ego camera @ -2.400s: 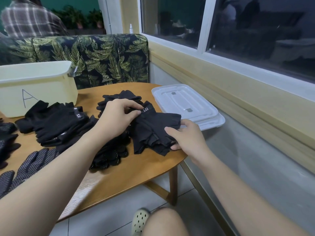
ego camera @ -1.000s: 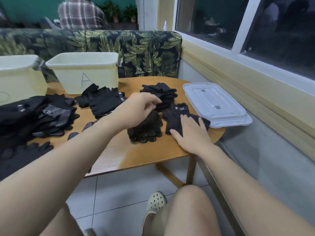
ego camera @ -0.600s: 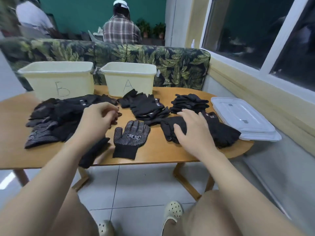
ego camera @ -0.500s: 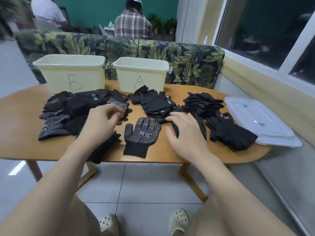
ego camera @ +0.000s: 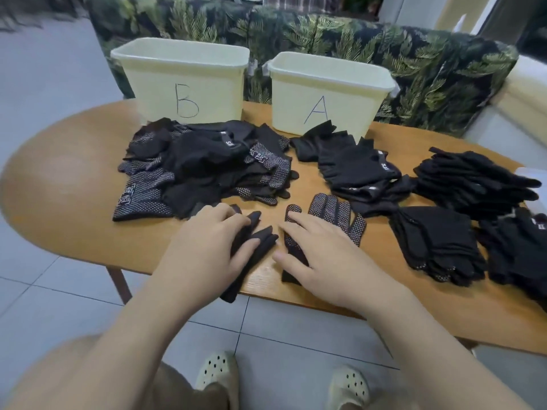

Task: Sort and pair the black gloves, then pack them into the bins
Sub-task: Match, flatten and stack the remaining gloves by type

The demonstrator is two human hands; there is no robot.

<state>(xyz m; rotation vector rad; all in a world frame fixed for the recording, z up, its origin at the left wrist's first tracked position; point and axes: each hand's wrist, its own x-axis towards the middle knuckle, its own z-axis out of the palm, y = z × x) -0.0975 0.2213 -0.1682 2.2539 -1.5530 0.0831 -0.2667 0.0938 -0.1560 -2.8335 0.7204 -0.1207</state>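
Head view showed both hands flat at lower centre of the counter (ego camera: 74, 202), the left grip (ego camera: 207, 247) open on a plain black glove (ego camera: 254, 241), the right grip (ego camera: 319, 253) open on a dotted glove (ego camera: 334, 214). Each glove's long axis ran cuff-near, fingers toward the bins (ego camera: 325, 93); matching best meant stacking palms, fingertips aligned.

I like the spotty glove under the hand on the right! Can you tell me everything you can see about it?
The dotted glove is black knit fabric covered in rows of small pale grip dots. It lies flat near the front edge of the wooden table, fingers pointing away toward bin A, cuff toward the person. The right hand rests flat on its lower half, hiding the cuff and most of the palm. Four fingertips and the thumb stick out beyond the hand. It lies apart from the glove piles.
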